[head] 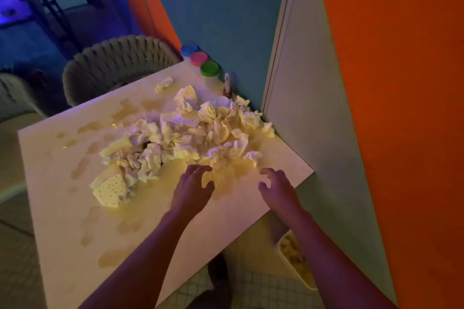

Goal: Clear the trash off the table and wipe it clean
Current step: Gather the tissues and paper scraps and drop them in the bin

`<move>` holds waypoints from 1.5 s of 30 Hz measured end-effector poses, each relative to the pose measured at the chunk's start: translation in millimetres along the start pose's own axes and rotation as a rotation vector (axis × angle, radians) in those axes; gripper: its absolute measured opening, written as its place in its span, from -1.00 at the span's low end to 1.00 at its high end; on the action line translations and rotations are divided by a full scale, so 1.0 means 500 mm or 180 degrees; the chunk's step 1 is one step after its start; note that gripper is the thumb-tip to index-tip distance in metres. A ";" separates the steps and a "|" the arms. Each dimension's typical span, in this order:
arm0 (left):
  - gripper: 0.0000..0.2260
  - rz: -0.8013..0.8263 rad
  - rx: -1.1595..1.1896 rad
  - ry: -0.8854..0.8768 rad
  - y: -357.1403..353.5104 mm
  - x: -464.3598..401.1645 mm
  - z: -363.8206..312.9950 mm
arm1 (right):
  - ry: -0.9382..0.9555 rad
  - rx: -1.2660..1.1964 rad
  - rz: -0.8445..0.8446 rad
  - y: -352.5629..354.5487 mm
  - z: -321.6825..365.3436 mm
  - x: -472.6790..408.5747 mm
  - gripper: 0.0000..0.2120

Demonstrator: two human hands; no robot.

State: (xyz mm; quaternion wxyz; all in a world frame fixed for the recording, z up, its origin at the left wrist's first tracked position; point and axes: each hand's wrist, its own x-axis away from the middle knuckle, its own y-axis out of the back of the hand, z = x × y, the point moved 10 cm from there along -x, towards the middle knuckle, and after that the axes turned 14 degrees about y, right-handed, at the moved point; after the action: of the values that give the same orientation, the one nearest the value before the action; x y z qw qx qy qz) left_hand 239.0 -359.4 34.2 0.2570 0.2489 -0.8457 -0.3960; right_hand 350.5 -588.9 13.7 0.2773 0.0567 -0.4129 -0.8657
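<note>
A heap of crumpled paper napkins [190,138] covers the middle and far right of the white table [62,208]. Some are plain, some dotted, like the flat dotted napkin [111,192] at the heap's near left. One loose wad [163,84] lies apart at the far edge. Wet stains [125,110] spot the tabletop. My left hand [192,189] hovers just short of the heap with its fingers spread, holding nothing. My right hand [277,189] is over the table's right edge, fingers curled and apart, also holding nothing.
Three tubs with blue [189,49], pink [198,58] and green [209,69] lids stand at the far corner, a small bottle [227,85] beside them. A wicker chair [115,63] sits behind the table. A white bin [297,261] with paper in it stands on the floor under my right forearm. The wall [313,108] is close on the right.
</note>
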 end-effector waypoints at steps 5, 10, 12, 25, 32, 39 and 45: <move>-0.66 0.0188 0.0181 0.0012 0.001 -0.112 -0.006 | -0.0133 0.0228 0.0141 -0.024 0.004 -0.093 -0.68; -0.63 0.0301 0.0089 -0.0091 -0.023 -0.168 -0.042 | -0.0132 0.0352 0.0187 -0.029 0.007 -0.146 -0.68; -0.60 0.0467 -0.0033 -0.0117 -0.045 -0.187 -0.054 | -0.0078 0.0388 0.0217 -0.030 0.009 -0.164 -0.68; -0.47 0.0713 -0.0894 0.0056 -0.142 -0.275 -0.093 | 0.0233 0.0918 0.0816 -0.051 -0.036 -0.273 -0.63; -0.54 0.0472 -0.0412 0.0232 -0.129 -0.305 -0.098 | 0.0533 0.0762 0.1078 -0.072 -0.048 -0.316 -0.68; -0.75 0.0046 -0.0121 0.0237 -0.098 -0.315 -0.144 | 0.0396 0.0488 0.1330 -0.083 -0.067 -0.333 -0.82; -0.79 0.0262 -0.0413 -0.0051 -0.151 -0.323 -0.215 | -0.0177 -0.0201 0.1073 -0.018 -0.087 -0.345 -0.87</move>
State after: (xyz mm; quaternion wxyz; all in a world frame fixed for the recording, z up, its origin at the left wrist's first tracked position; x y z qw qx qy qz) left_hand 443.6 -359.1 -4.8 0.2819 0.1935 -0.8298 -0.4410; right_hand 505.8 -523.4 -44.0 0.4086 -0.0460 -0.3966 -0.8207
